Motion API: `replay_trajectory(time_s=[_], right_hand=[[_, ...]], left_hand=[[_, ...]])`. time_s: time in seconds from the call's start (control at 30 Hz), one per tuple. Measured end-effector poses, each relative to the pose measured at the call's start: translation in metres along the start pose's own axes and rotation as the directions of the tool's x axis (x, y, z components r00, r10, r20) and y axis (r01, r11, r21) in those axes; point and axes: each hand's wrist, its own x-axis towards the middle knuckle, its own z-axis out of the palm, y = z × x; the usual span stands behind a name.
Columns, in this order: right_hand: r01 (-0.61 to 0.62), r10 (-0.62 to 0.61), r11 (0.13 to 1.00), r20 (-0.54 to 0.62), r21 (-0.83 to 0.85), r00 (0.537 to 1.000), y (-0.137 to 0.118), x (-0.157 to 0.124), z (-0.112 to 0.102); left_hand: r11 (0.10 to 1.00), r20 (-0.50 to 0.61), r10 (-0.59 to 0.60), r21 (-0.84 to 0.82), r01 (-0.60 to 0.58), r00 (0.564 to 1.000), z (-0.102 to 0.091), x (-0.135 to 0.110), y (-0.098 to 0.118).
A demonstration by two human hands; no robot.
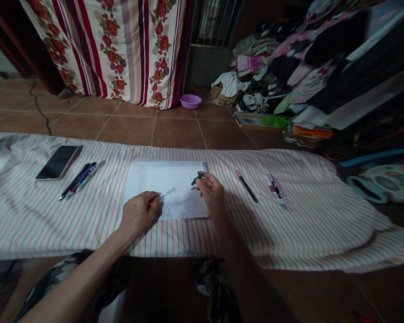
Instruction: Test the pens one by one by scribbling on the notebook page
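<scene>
A white spiral-bound pad [182, 170] lies on the striped cloth in front of me, with faint marks on its page. My left hand [141, 213] rests at the pad's lower left, fingers closed round one end of a thin whitish strip with small dark marks [169, 192]. The strip points up and right across the paper. Over the pad's right side, my right hand [211, 192] pinches a small black object with a silvery tip [195, 180]. Its exact kind is too small to make out. The two hands are apart.
Left of the pad lie several pens [82, 180] and a phone [59, 162]. To the right are a black pen [246, 186] and a pink-and-clear packet [279, 192]. Beyond are a floral curtain [131, 49], a purple basin [190, 102] and heaped clothes [256, 63].
</scene>
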Motion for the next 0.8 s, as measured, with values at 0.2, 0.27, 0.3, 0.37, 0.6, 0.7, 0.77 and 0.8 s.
replay_trajectory(time_s=[0.2, 0.27, 0.3, 0.37, 0.6, 0.7, 0.77, 0.8], right_hand=[[0.018, -0.022, 0.994, -0.038, -0.110, 0.999, 0.0055, 0.0071, -0.0060], [0.054, -0.067, 0.980, -0.063, -0.192, 0.996, 0.0055, 0.0067, -0.0069], [0.076, -0.094, 0.969, -0.069, -0.235, 0.993, 0.0056, 0.0064, -0.0071], [0.108, -0.132, 0.947, -0.060, -0.301, 0.989, 0.0061, 0.0063, -0.0068], [0.112, -0.153, 0.902, -0.066, -0.416, 0.986, 0.0045, 0.0070, -0.0026], [0.129, -0.186, 0.864, -0.069, -0.486, 0.980, 0.0038, 0.0068, -0.0022], [0.139, -0.198, 0.842, -0.058, -0.521, 0.978, 0.0054, 0.0074, -0.0026], [0.150, -0.210, 0.822, -0.047, -0.549, 0.977, 0.0067, 0.0079, -0.0029]], left_hand=[[0.999, -0.013, -0.024, 0.046, 0.024, 1.000, 0.0007, 0.0025, 0.0008], [0.998, -0.012, -0.029, 0.055, 0.030, 0.999, 0.0018, 0.0030, 0.0009], [0.998, -0.012, -0.031, 0.059, 0.032, 0.999, 0.0025, 0.0032, 0.0010], [0.998, -0.013, -0.031, 0.062, 0.032, 0.999, 0.0035, 0.0035, 0.0012], [1.000, 0.008, -0.029, 0.012, 0.029, 1.000, 0.0045, 0.0042, 0.0025], [1.000, 0.006, -0.022, 0.014, 0.022, 1.000, 0.0047, 0.0044, 0.0016], [1.000, -0.004, -0.020, 0.017, 0.020, 1.000, 0.0050, 0.0044, 0.0010], [1.000, -0.008, -0.017, 0.016, 0.017, 1.000, 0.0051, 0.0045, 0.0008]])
